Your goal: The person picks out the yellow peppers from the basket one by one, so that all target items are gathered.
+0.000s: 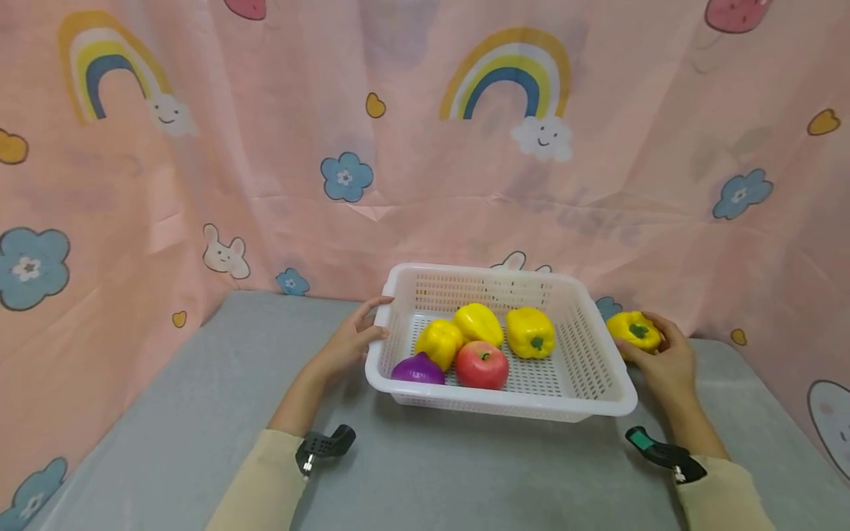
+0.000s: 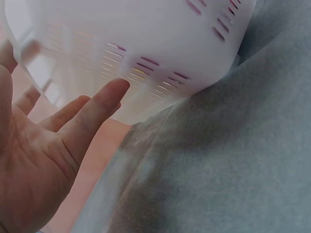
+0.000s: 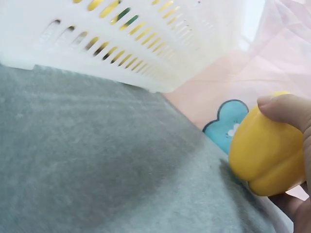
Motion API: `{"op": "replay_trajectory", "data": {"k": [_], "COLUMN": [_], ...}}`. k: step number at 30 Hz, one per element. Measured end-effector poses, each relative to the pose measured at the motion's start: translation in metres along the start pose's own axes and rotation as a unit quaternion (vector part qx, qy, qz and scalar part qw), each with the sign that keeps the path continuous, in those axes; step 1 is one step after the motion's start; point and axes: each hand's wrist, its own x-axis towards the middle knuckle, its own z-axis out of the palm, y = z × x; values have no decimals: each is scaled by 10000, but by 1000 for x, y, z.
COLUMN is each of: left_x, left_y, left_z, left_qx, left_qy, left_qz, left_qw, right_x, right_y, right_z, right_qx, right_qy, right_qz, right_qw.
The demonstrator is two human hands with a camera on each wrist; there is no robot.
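Note:
A white plastic basket [image 1: 501, 402] with slotted walls stands in the middle of the head view. Inside lie a yellow bell pepper [image 1: 530, 333], two more yellow pieces [image 1: 439, 344], a red apple [image 1: 481, 365] and a purple onion [image 1: 418, 369]. My left hand [image 1: 348, 341] touches the basket's left end, fingers fairly straight at the rim and thumb by the outer wall. Beyond the right end, my right hand [image 1: 667, 358] grips another yellow bell pepper [image 1: 633, 330] between thumb and fingers. In the right wrist view this pepper [image 3: 265, 153] is close to the table's far edge.
A grey cloth covers the table [image 1: 505, 472]. Behind it hangs a pink curtain [image 1: 412, 133] printed with rainbows, clouds and flowers. Dark wrist mounts [image 1: 325, 445] sit on both forearms, over beige sleeves.

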Motion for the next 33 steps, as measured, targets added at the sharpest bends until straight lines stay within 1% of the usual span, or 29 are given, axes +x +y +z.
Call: {"op": "replay_trajectory", "data": {"k": [2,5,13,17,20,25,29,33], "left_x": [1,2,1,1,0,-1,0,0], "left_y": [-1,-1,-2,-1,1,3,2,1], "left_z": [0,-1,-2,-2,-2,-2,-3,-4], "left_qx": [4,4,7,-43,-167,-278,-242,-215], "left_qy": [-27,-59,-143,-200,-254,-334,-363,-378], "left_qz": [7,23,20,40,-19,-114,-99,-72], "left_qw": [10000,10000,9999,9998,9995,9990,9990,9990], "right_x": [0,1,1,1,1,1,2,3], "right_y": [1,2,6,8,9,10,10,6], "right_z": [1,3,3,0,-2,-2,-2,1], "right_qx": [-208,-369,-151,127,470,701,951,1169], "right_qy": [-97,-218,-264,-135,-20,-16,-5,127], "right_qz": [-121,-235,-89,-159,-129,-36,40,218], "right_qw": [9997,9988,9995,9997,9988,9975,9955,9928]}}
